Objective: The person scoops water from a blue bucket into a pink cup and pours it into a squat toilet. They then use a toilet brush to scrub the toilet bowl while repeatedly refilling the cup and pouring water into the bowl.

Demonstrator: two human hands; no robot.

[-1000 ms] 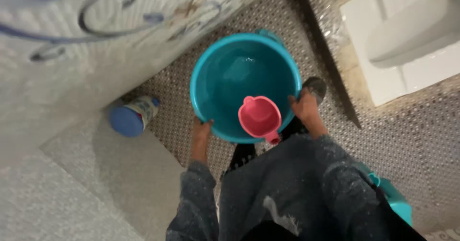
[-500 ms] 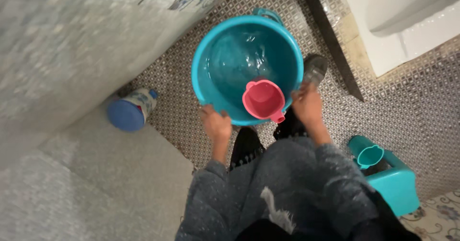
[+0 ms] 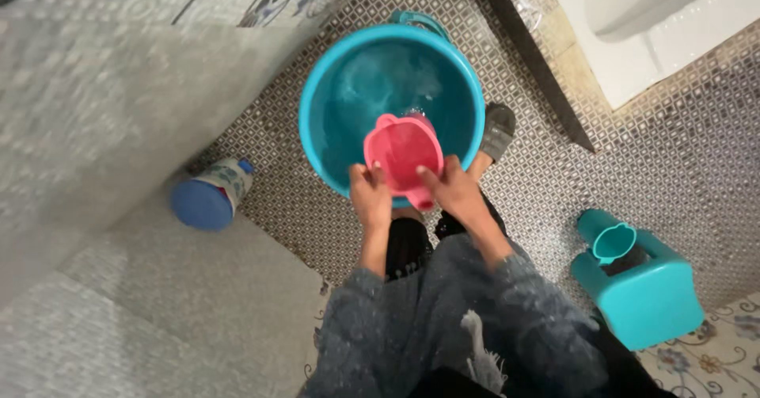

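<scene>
A round teal bucket (image 3: 332, 73) with water in it stands on the patterned floor in front of me. Over its near rim I hold a pink plastic jug (image 3: 402, 151), spout pointing away. My left hand (image 3: 369, 196) grips the jug's left side. My right hand (image 3: 453, 190) grips its right side, close to the handle, which points toward me. Below the hands are my grey sleeves and dark clothing. One foot in a grey slipper (image 3: 499, 131) rests beside the bucket's right edge.
A blue-capped bottle (image 3: 207, 196) lies on its side at the left, by a pale raised step (image 3: 142, 287). A teal plastic stool (image 3: 649, 287) with a small teal cup (image 3: 613, 242) on it stands at the right. A white fixture (image 3: 657, 18) fills the top right.
Both hands have left the bucket's rim and closed on the pink jug, lifting it toward the near rim. The view has shifted, and the stool shows more fully.
</scene>
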